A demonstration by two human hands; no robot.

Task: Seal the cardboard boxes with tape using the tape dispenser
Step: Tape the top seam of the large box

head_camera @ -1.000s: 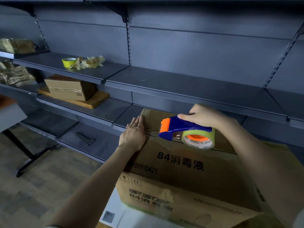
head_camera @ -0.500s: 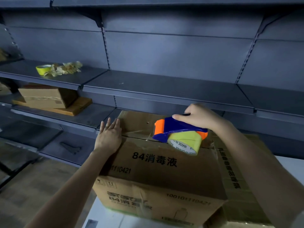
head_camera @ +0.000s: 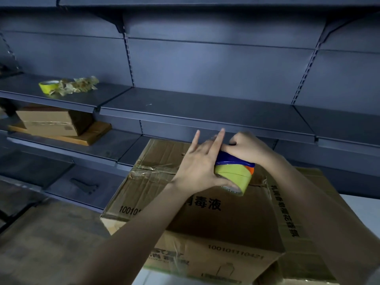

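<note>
Box (head_camera: 205, 219) w/ printed top is sitting near-centre, just in front of the shelving, its centre seam running left to right w/ wrinkled clear tape showing at the left end. Left hand (head_camera: 200, 169) is reaching across, thumb under the roll, two fingers sticking straight up, rest pressing the dispenser (head_camera: 234, 167); looks like it's working the tape end, though the exact hold is hidden. Right hand (head_camera: 246, 148) is wrapping the blue handle from the far side, closed on it, holding the dispenser just above the seam, right of centre.

Risks: the tape end could be folding back on itself or sticking to fingers; a crooked start would be missing the seam.

Room: dim grey metal shelves (head_camera: 185, 112); far left, a spare roll (head_camera: 48, 86) beside crumpled tape scraps (head_camera: 78, 85), smaller box (head_camera: 51, 120) on a flat board below.
</note>
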